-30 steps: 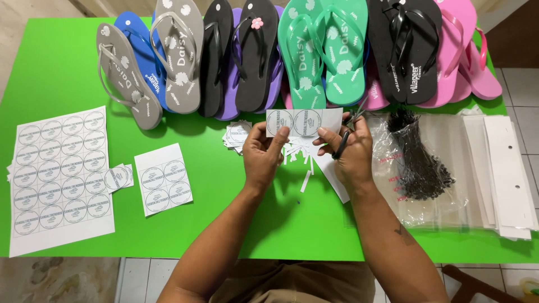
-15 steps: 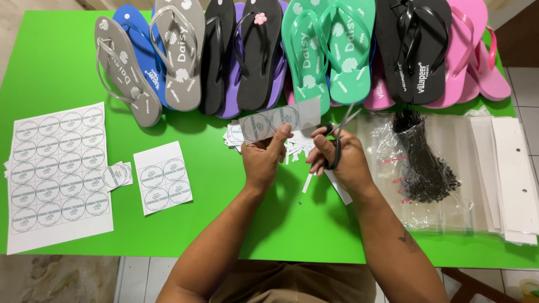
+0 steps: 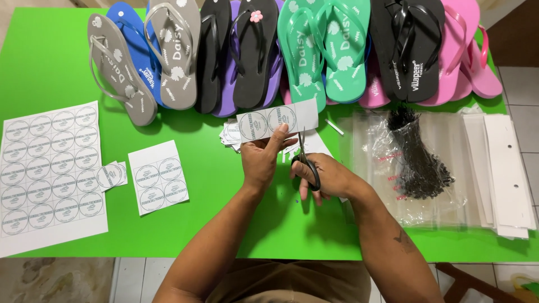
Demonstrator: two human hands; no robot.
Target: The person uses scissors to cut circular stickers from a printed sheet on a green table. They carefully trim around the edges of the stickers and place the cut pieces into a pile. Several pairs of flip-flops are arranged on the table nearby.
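**Cutting the label strip**

Your left hand (image 3: 259, 163) pinches a short paper strip (image 3: 277, 119) with two round printed labels, held up over the middle of the green table (image 3: 45, 62), thumb on the near edge. Your right hand (image 3: 328, 177) is curled through the black scissors (image 3: 306, 160), blades pointing far and up at the strip's lower edge, tips just meeting the paper.

Judgement: keep the blades in the blank gap between the circles, hold the strip taut, cut in one straight close.

Materials: thin matte white paper, grey ring print. Full label sheet (image 3: 48, 174) at far left, a four-label piece (image 3: 158, 177) beside it, cut squares (image 3: 231, 132) just left of the strip. Rubber flip-flops (image 3: 303, 50) line the far edge; glossy clear bags (image 3: 443, 168) and black plastic ties (image 3: 418, 160) at right.
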